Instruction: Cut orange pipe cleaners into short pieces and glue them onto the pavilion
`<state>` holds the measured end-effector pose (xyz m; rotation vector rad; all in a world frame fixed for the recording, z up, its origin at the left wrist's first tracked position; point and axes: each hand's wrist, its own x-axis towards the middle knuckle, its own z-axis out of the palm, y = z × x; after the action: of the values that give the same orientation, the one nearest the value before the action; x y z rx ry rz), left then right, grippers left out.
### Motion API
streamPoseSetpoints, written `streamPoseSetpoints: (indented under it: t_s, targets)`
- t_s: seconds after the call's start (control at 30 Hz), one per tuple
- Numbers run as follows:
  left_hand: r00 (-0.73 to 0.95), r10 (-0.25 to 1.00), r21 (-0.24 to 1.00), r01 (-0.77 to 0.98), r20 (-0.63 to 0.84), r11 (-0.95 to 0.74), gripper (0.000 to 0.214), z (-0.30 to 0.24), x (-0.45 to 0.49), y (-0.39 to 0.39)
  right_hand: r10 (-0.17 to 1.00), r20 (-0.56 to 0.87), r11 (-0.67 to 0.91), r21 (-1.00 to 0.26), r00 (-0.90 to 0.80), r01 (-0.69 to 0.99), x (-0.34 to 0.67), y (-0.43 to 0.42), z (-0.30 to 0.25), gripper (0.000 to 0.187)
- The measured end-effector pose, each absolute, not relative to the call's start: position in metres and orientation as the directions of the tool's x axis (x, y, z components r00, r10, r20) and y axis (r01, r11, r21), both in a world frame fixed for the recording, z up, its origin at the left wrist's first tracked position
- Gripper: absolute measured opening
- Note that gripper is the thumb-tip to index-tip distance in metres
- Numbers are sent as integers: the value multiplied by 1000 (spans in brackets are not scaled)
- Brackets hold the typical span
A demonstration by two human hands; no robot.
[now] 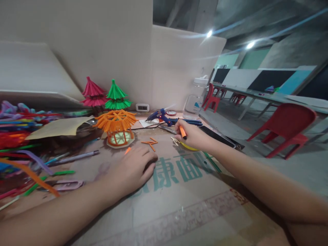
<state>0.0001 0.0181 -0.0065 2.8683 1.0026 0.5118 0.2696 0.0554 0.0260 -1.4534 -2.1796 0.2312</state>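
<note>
- Fuzzy coloured stems [15, 118] lie heaped at the far left, with a yellow sheet [60, 129] just beside them.
- A pink tiered top [94, 92] and a green tiered top [116, 95] stand behind the orange model [116, 121], which has a spoked roof above upright posts on a pale base.
- The left hand [138, 164] rests palm down on the printed cardboard [164, 213], in front of the orange model; an orange tip [127, 150] shows by its fingers, and I cannot tell whether they pinch it.
- Short orange pieces [151, 143] lie loose beyond that hand, between the orange model and the pale sticks [175, 141].
- A blue glue gun [161, 117] sits behind them.
- The right hand [191, 133] curls its fingers around an orange pen-like tool [182, 131], dark end downward, near the pale sticks.
- A clear bottle [193, 106] stands behind the right hand.
</note>
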Motion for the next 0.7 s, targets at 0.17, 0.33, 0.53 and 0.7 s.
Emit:
streamPoseSetpoints:
  t_s: [0.17,0.33,0.53,0.7]
  targets:
    - [704,657,156,641,269,-751,30,-5,1,18,942,152,332,-305,-298,893,258,48,12,23]
    - [661,696,131,692,282,-710,43,-12,0,22,931,130,364,-361,-340,859,252,39,13,27]
    - [653,693,148,687,305,-712,46,-21,0,27,892,121,437,-474,-436,764,231,18,7,21]
    - [639,691,199,669,337,-716,37,-17,1,24,886,202,450,-592,-417,669,217,10,-4,13]
